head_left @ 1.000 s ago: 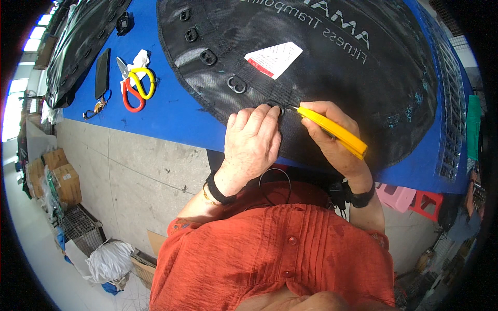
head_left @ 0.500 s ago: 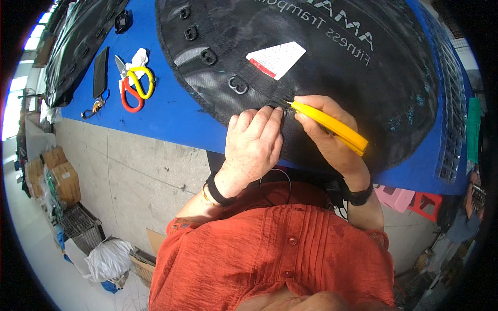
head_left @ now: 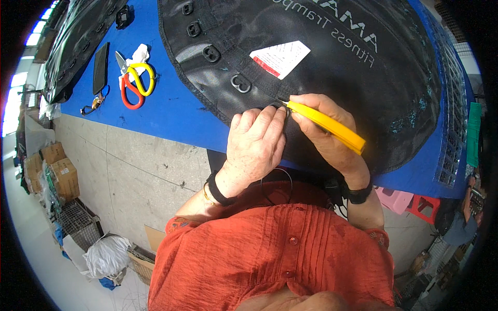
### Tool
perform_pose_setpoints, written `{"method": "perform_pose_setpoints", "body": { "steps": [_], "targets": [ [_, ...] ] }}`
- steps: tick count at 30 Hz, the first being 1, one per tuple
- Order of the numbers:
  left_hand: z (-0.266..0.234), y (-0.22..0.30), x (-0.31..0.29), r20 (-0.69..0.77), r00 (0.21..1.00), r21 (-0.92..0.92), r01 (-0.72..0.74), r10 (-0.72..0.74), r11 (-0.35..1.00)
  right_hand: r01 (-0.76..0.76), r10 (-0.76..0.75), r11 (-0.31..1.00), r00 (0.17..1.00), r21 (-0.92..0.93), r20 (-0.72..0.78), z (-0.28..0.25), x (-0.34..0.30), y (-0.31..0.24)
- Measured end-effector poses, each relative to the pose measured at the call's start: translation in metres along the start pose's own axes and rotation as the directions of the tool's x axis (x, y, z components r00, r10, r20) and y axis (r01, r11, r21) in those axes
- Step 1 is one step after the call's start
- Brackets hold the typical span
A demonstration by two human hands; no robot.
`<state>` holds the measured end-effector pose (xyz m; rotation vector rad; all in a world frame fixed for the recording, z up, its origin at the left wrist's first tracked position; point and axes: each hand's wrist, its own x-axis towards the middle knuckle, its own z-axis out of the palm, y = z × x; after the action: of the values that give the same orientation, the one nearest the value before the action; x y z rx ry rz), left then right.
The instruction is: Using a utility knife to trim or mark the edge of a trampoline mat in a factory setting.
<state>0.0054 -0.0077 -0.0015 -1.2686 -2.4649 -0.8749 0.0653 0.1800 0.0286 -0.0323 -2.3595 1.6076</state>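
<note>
- Right hand (head_left: 338, 154): we see the fingers wrapped around a yellow tool (head_left: 329, 126), thumb on the near side, index finger along the far side. Its slim tip points up and left, just beside the left fingertips.
- Left hand (head_left: 257, 137): laid palm down, fingers together and bent, tips on the near part of the mat. We cannot tell whether they pinch anything; the undersides are hidden.
- Black mesh mat (head_left: 332, 85): rounded, lying on the blue table (head_left: 155, 120), under both hands. We note pale lettering at its far side and a white label (head_left: 284, 59) with a red strip.
- Dark rings are fixed in a row along the mat's left side; the nearest ring (head_left: 241, 83) sits just beyond the left hand.
- Scissors (head_left: 136, 83) with one red and one yellow handle lie left of the mat, well apart from the hands; beside them, a black flat case (head_left: 101, 67) and keys (head_left: 97, 102).
</note>
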Motion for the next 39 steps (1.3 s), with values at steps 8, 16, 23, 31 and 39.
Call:
{"method": "perform_pose_setpoints", "body": {
  "steps": [8,16,23,31,39],
  "targets": [
    [0.001,-0.001,0.0,0.0,1.0,0.002,0.002,-0.002,1.0,0.032,-0.031,0.998,0.999,-0.06,0.014,-0.001,0.003,-0.002],
    [0.001,0.0,0.0,-0.01,1.0,0.006,0.0,0.001,1.0,0.028,-0.025,0.996,0.999,-0.089,0.029,-0.002,0.004,-0.002],
    [0.003,-0.003,-0.003,-0.001,0.999,0.03,-0.034,0.034,0.999,0.039,-0.035,0.993,0.999,-0.116,0.036,-0.004,0.001,-0.001],
    [0.0,0.001,0.0,-0.006,1.0,0.003,0.0,0.0,1.0,0.018,-0.015,0.993,0.999,-0.121,0.03,-0.008,-0.006,0.001],
    [-0.001,0.001,0.0,-0.006,1.0,0.019,-0.001,0.001,1.0,0.015,-0.014,0.992,1.0,-0.126,0.01,-0.01,-0.015,0.001]
  ]
}}
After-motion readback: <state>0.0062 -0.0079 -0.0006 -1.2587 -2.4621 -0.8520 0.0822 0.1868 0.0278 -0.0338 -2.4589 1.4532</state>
